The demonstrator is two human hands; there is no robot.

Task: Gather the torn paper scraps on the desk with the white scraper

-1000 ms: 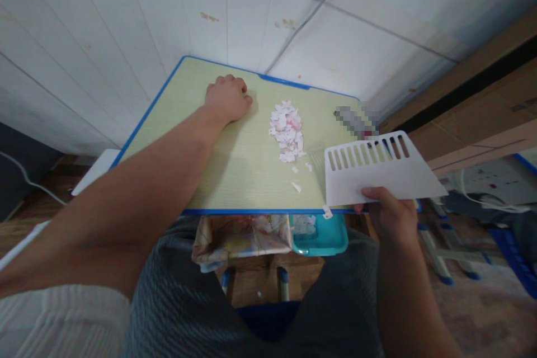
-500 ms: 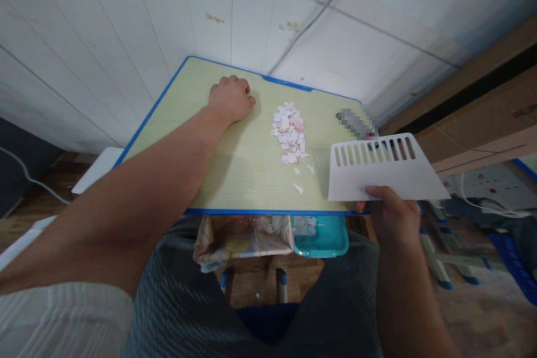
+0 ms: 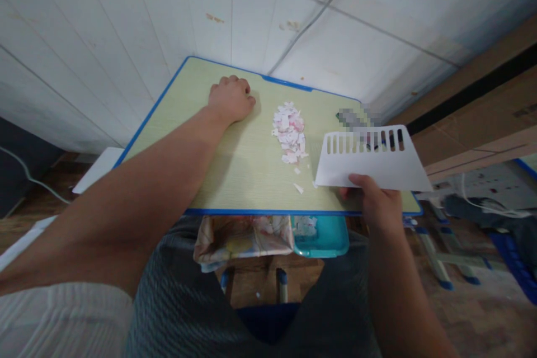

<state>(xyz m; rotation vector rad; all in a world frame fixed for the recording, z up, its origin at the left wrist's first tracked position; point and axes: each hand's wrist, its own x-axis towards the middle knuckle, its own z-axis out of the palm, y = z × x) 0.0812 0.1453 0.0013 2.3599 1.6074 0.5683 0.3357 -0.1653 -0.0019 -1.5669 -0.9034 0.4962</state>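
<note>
My right hand (image 3: 375, 197) grips a flat white slotted panel (image 3: 364, 170) by its lower edge, thumb on top. A row of slots runs along the panel's far side. It is tilted above the right part of the desk (image 3: 235, 179). To its left lies a pile of small torn paper scraps (image 3: 289, 131), white with some pink. A few loose scraps (image 3: 298, 188) lie nearer the desk's front edge. On the desk left of the pile rests my left hand (image 3: 232, 99), its fingers curled in and apart from the paper. Nothing shows in it.
Under the desk's front edge are a patterned cloth-lined bin (image 3: 247, 240) and a turquoise tray (image 3: 325, 238) with paper bits inside. A pixelated item (image 3: 352, 118) lies at the back right of the desk. Cardboard boxes (image 3: 474, 100) stand to the right; a white wall rises behind.
My right hand has moved the white slotted panel left and slightly away from me, closer to the scraps. My left hand and the paper pile look unmoved.
</note>
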